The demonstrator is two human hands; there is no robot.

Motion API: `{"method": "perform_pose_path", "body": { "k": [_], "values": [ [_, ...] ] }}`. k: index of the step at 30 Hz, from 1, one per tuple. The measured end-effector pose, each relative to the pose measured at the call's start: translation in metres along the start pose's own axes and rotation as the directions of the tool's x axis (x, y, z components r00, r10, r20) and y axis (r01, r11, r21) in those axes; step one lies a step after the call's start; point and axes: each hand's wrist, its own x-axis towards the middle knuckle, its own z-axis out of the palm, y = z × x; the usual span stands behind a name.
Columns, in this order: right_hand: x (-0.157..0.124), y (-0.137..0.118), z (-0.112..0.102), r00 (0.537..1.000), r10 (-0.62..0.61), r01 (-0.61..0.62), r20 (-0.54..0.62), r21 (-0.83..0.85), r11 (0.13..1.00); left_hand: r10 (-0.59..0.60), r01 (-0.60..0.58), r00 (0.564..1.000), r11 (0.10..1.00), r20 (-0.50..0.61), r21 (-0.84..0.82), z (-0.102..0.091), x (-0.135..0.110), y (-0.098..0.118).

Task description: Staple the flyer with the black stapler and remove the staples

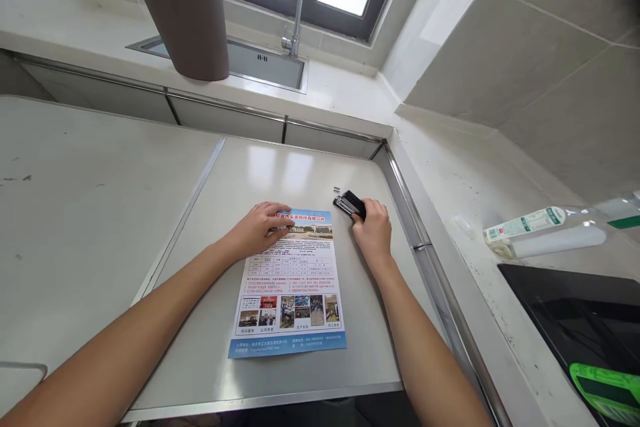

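A printed flyer (290, 280) with blue edges, red and black text, a table and small photos lies on the white tabletop (190, 320). My left hand (263, 227) rests on its upper left part, fingers apart and thumb on the paper. To the right of the flyer's top corner, my right hand (374, 227) grips a black stapler (354, 203) from its right side, just above or on the tabletop. Its front end points to the upper left. Just beyond that end lie small strips of staples (337, 189).
Behind the table, a counter holds a sink (265, 67) with a faucet (299, 0) and a tall brown bin (195, 20). Along the right counter (450, 187) are a clear plastic bottle (545, 230), a black panel (545, 307) and a green-edged object (605, 390). A metal rail (440, 293) borders the table.
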Motion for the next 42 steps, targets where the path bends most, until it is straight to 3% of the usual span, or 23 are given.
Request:
{"method": "perform_pose_path", "body": {
  "k": [3,5,8,11,14,17,22,25,32,33,34,35,37,38,39,40,42],
  "values": [
    [-0.002,-0.014,-0.007,0.994,0.031,-0.022,-0.101,0.093,0.995,-0.042,0.040,0.999,0.996,-0.020,-0.086,-0.001,0.002,-0.001],
    [-0.008,-0.031,-0.009,0.996,-0.010,0.028,-0.085,0.209,0.978,-0.104,0.089,0.992,0.979,-0.072,-0.183,-0.003,0.003,-0.002],
    [-0.028,-0.065,-0.009,0.984,-0.158,0.111,0.084,0.399,0.910,-0.259,0.175,0.940,0.924,-0.220,-0.340,-0.010,0.005,-0.003],
    [-0.052,-0.096,-0.004,0.916,-0.305,0.137,0.261,0.510,0.849,-0.402,0.227,0.858,0.855,-0.320,-0.466,-0.015,0.004,-0.006],
    [-0.062,-0.107,0.000,0.842,-0.399,0.176,0.363,0.514,0.839,-0.472,0.261,0.806,0.825,-0.358,-0.502,-0.016,0.003,-0.009],
    [-0.053,-0.092,-0.005,0.787,-0.421,0.183,0.451,0.481,0.857,-0.496,0.271,0.782,0.816,-0.377,-0.511,-0.016,0.003,-0.011],
    [-0.020,-0.038,-0.030,0.701,-0.334,0.078,0.631,0.397,0.914,-0.538,0.307,0.760,0.792,-0.365,-0.527,-0.017,0.004,-0.011],
    [-0.009,-0.019,-0.039,0.657,-0.320,0.041,0.683,0.391,0.919,-0.549,0.316,0.757,0.782,-0.354,-0.537,-0.018,0.003,-0.012],
    [-0.008,-0.007,-0.040,0.630,-0.335,-0.016,0.701,0.443,0.896,-0.574,0.326,0.746,0.757,-0.338,-0.567,-0.018,0.004,-0.012],
    [-0.006,-0.003,-0.038,0.640,-0.340,-0.040,0.689,0.471,0.881,-0.578,0.319,0.741,0.750,-0.340,-0.579,-0.018,0.004,-0.011],
    [-0.005,0.001,-0.035,0.679,-0.334,-0.066,0.654,0.506,0.860,-0.585,0.309,0.735,0.739,-0.343,-0.599,-0.018,0.005,-0.010],
    [-0.003,0.005,-0.031,0.756,-0.300,-0.085,0.581,0.542,0.836,-0.595,0.295,0.725,0.723,-0.346,-0.625,-0.017,0.006,-0.009],
    [0.002,0.013,-0.017,0.939,-0.147,-0.056,0.311,0.560,0.827,-0.633,0.253,0.696,0.657,-0.338,-0.710,-0.017,0.007,-0.007],
    [0.004,0.016,-0.008,0.985,-0.085,-0.007,0.152,0.524,0.851,-0.659,0.227,0.683,0.601,-0.315,-0.766,-0.017,0.007,-0.007],
    [0.005,0.018,0.001,0.997,-0.074,0.055,0.023,0.458,0.887,-0.681,0.186,0.683,0.514,-0.266,-0.838,-0.018,0.007,-0.008],
    [0.007,0.020,0.011,0.991,-0.123,0.132,-0.047,0.372,0.919,-0.663,0.134,0.727,0.394,-0.180,-0.909,-0.020,0.007,-0.009],
    [0.009,0.022,0.028,0.957,-0.288,0.289,-0.038,0.232,0.929,-0.643,0.132,0.754,0.351,-0.136,-0.927,-0.027,0.005,-0.013]
  ]
}}
